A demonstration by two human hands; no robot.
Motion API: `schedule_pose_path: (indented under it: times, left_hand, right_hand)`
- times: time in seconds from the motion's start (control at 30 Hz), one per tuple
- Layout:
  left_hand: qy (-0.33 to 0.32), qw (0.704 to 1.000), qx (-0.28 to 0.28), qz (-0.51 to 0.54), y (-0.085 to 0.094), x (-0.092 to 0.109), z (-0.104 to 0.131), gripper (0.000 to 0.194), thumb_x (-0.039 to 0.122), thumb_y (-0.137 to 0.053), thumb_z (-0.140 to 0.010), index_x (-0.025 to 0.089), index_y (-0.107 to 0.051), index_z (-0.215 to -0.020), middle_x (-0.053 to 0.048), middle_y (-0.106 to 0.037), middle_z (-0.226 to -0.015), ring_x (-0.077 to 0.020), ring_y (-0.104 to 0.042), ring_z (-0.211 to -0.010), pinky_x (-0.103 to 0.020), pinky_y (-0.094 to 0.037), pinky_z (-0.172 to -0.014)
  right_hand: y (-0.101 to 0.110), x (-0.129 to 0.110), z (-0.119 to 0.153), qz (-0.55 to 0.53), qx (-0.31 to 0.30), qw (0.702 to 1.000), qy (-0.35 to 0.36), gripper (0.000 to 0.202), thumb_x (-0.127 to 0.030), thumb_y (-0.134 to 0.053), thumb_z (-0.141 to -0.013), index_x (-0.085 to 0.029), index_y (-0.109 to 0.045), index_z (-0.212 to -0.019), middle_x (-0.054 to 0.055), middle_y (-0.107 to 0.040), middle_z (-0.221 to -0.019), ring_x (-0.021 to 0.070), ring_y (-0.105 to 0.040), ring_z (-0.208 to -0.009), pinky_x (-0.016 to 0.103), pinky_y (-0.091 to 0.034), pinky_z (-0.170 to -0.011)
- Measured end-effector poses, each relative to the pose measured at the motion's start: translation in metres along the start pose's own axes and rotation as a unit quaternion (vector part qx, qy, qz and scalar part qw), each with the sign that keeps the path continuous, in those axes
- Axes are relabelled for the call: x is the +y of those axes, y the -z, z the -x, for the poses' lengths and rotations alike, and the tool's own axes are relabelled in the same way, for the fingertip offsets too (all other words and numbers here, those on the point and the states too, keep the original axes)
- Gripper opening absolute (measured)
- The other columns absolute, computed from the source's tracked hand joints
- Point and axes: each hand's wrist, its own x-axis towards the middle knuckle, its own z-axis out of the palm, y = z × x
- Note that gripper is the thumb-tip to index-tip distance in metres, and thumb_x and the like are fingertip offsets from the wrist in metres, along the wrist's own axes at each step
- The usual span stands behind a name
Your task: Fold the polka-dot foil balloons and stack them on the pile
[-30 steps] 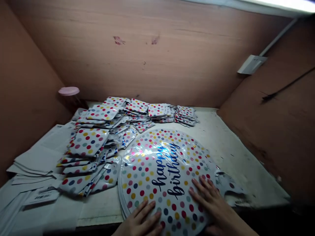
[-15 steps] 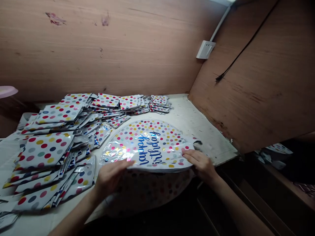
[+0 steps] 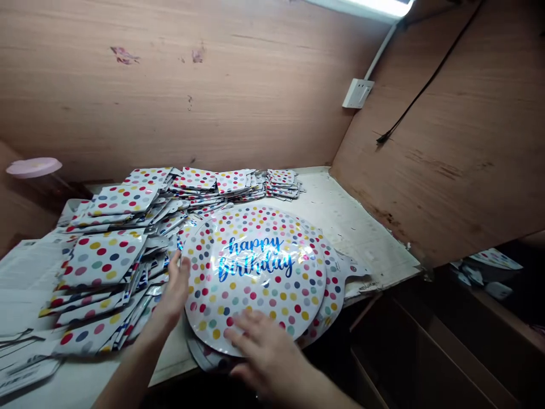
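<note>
Shift: the blue "happy birthday" lettering [image 3: 255, 266] reads left to right; half a second earlier it ran away from the person, and both hands were bending up the front edge.
Round foil sheet [image 3: 255, 292]: white, glossy, multicoloured dots; lies flat just right of the folded packets [image 3: 104, 258], on the table's [image 3: 332, 196] front part.
Lower sheets [image 3: 334, 284]: dotted likewise, jutting from beneath on the side away from the packets.
Left hand [image 3: 175, 287]: fingers extended at the rim facing the packets; cannot tell whether they pinch it.
Right hand [image 3: 264, 343]: open, blurred, over the near part; contact unclear.
Front edge: the round foil sheet's near rim overhangs it.
Open room: bare table right of the packets, reaching the wooden side panel [image 3: 447, 165]; narrow between packets and round foil sheet.
</note>
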Motion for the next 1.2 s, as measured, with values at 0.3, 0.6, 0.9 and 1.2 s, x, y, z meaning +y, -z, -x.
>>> schedule_pose_path:
  times: [0.3, 0.6, 0.9, 1.2]
  left_hand:
    - [-0.221, 0.937, 0.040, -0.268, -0.024, 0.014, 0.076, 0.059, 0.030, -0.055, -0.089, 0.021, -0.036, -0.144, -0.014, -0.028, -0.153, -0.0347, -0.018, -0.143, -0.059, -0.018, -0.114]
    - [-0.439, 0.843, -0.291, -0.110, -0.027, 0.007, 0.126, 0.031, 0.015, -0.042, -0.097, 0.017, -0.060, -0.122, -0.008, -0.066, -0.121, -0.0196, -0.056, -0.121, -0.036, -0.042, -0.106]
    - [-0.037, 0.961, -0.265, -0.075, -0.025, 0.049, 0.085, 0.028, 0.040, -0.056, -0.087, 0.020, -0.067, -0.104, -0.004, -0.072, -0.091, -0.0185, -0.068, -0.078, -0.026, -0.051, -0.070]
    - [0.046, 0.972, -0.231, -0.016, 0.009, 0.026, -0.006, 0.054, 0.045, -0.065, -0.075, 0.013, -0.055, -0.118, 0.000, -0.065, -0.071, -0.0171, -0.062, -0.070, -0.026, -0.048, -0.067]
  right_hand:
    - [0.035, 0.082, 0.074, 0.049, -0.119, 0.985, 0.114, 0.054, -0.006, -0.046, -0.088, -0.010, -0.041, -0.141, 0.014, -0.046, -0.143, 0.0272, -0.030, -0.139, 0.044, -0.040, -0.108]
    - [0.032, 0.074, 0.065, -0.235, -0.013, 0.968, -0.090, 0.015, -0.021, -0.055, -0.091, -0.022, -0.070, -0.094, 0.005, -0.073, -0.092, 0.0186, -0.067, -0.090, 0.033, -0.054, -0.081]
    - [0.043, 0.092, 0.023, -0.294, -0.044, 0.895, -0.332, 0.028, -0.044, -0.051, -0.089, -0.020, -0.056, -0.074, 0.001, -0.062, -0.071, 0.0162, -0.057, -0.064, 0.027, -0.043, -0.061]
    - [0.044, 0.173, -0.084, -0.236, -0.089, 0.904, -0.345, 0.026, -0.044, -0.057, -0.081, -0.019, -0.058, -0.073, 0.000, -0.057, -0.068, 0.0141, -0.050, -0.063, 0.025, -0.040, -0.058]
